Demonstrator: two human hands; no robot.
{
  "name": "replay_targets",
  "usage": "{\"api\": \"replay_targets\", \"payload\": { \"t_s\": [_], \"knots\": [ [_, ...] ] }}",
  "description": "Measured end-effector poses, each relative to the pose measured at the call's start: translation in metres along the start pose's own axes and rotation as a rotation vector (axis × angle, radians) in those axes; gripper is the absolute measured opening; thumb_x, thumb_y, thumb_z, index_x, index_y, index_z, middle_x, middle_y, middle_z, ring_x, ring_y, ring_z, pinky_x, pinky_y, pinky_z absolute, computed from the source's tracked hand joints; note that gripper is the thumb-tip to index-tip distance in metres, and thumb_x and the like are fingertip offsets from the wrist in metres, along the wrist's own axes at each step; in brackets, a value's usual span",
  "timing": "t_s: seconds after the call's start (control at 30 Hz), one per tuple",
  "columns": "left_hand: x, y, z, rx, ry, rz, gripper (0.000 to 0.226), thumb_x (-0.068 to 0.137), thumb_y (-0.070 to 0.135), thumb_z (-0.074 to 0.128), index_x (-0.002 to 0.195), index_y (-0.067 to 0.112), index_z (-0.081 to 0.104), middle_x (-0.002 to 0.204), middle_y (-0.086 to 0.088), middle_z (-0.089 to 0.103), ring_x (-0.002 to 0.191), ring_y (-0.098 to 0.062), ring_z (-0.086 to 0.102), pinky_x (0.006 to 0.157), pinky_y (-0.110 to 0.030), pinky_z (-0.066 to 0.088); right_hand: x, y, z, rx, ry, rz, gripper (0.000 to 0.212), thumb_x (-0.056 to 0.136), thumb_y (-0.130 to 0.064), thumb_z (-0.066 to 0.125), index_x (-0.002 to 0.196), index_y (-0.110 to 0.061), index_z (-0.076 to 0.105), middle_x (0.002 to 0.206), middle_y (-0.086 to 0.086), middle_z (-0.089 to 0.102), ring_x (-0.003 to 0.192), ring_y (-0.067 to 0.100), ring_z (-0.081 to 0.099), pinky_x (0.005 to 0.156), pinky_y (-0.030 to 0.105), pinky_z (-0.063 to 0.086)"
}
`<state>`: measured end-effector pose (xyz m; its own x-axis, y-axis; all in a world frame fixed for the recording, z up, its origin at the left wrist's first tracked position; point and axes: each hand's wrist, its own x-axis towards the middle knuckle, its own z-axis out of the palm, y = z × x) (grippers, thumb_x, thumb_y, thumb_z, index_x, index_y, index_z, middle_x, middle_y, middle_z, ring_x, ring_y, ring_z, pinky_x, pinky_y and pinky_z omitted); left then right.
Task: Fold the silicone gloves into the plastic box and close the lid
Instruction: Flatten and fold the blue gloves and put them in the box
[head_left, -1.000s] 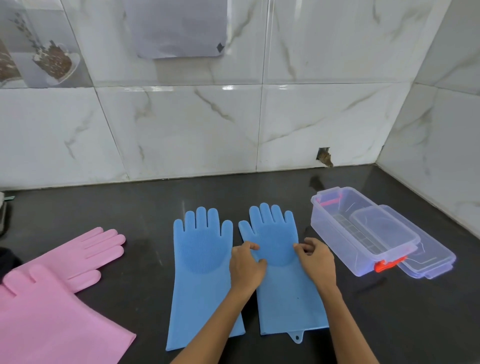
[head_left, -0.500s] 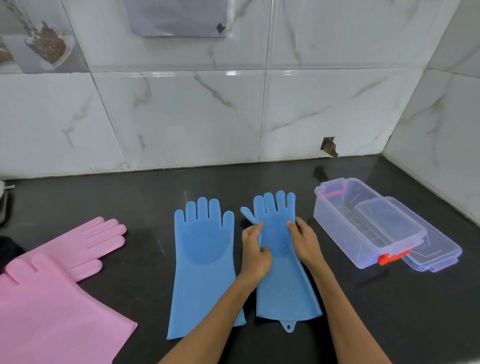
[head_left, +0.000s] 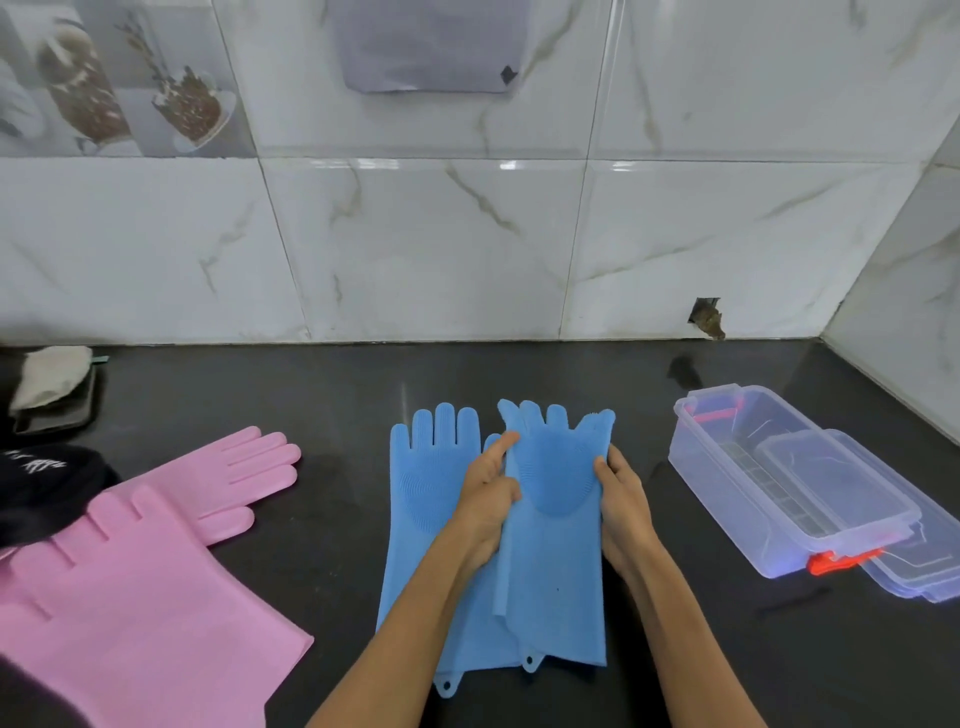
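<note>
Two blue silicone gloves lie on the dark counter. The left blue glove (head_left: 431, 483) is flat, fingers pointing to the wall. The right blue glove (head_left: 556, 551) is lifted at its palm and overlaps the left one's edge. My left hand (head_left: 485, 499) grips its left edge and my right hand (head_left: 621, 504) grips its right edge. A clear plastic box (head_left: 737, 478) with red latches stands open at the right, an inner tray inside it. Its clear lid (head_left: 919, 566) lies beside it, partly under it.
Two pink silicone gloves (head_left: 156, 545) lie at the left front. A black cloth (head_left: 41, 483) and a tray with a pale cloth (head_left: 52, 384) sit at the far left. Marble-tiled walls (head_left: 467, 249) close the back and right.
Both hands have pinched the right blue glove by its sides, lifted it and shifted it left, so it now overlaps the left glove. The camera has tilted a little.
</note>
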<state>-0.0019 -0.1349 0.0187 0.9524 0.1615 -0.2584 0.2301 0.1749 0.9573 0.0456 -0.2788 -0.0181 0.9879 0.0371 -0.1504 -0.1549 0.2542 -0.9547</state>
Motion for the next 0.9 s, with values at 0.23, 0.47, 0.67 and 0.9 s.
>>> {"api": "replay_targets", "payload": {
  "t_s": [0.23, 0.47, 0.67, 0.9],
  "knots": [
    [-0.016, 0.018, -0.064, -0.148, 0.096, 0.098, 0.071, 0.079, -0.02, 0.035, 0.126, 0.029, 0.056, 0.125, 0.008, 0.058, 0.107, -0.014, 0.064, 0.076, -0.028, 0.059, 0.002, -0.002, 0.06, 0.055, -0.235, -0.052, 0.031, 0.1, -0.019, 0.042, 0.127, -0.025, 0.055, 0.119, -0.003, 0.068, 0.106, 0.016, 0.066, 0.086, 0.034, 0.057],
    [-0.027, -0.015, -0.106, -0.167, 0.318, -0.009, 0.062, 0.082, -0.019, 0.043, 0.134, 0.014, 0.049, 0.133, -0.005, 0.056, 0.106, -0.02, 0.061, 0.075, -0.029, 0.055, -0.006, 0.03, 0.083, -0.222, -0.281, 0.049, 0.045, 0.095, -0.006, 0.05, 0.136, -0.025, 0.043, 0.132, 0.002, 0.058, 0.114, 0.014, 0.059, 0.094, 0.034, 0.052],
    [-0.021, -0.019, -0.117, 0.08, 0.393, -0.015, 0.038, 0.092, 0.004, 0.054, 0.129, 0.013, 0.054, 0.129, -0.005, 0.059, 0.11, -0.02, 0.059, 0.092, -0.036, 0.051, -0.007, 0.02, 0.076, -0.363, -0.12, -0.017, 0.042, 0.083, -0.006, 0.069, 0.123, -0.014, 0.057, 0.112, 0.003, 0.066, 0.087, 0.005, 0.065, 0.062, 0.015, 0.054],
    [-0.013, -0.018, -0.128, 0.385, 0.475, -0.12, 0.018, 0.08, 0.011, 0.073, 0.096, 0.009, 0.066, 0.097, -0.007, 0.067, 0.079, -0.016, 0.064, 0.061, -0.025, 0.056, -0.017, 0.006, 0.058, -0.636, -0.085, 0.175, 0.03, 0.068, -0.016, 0.084, 0.091, -0.011, 0.067, 0.089, 0.003, 0.072, 0.077, 0.015, 0.07, 0.076, 0.033, 0.06]
  ]
}}
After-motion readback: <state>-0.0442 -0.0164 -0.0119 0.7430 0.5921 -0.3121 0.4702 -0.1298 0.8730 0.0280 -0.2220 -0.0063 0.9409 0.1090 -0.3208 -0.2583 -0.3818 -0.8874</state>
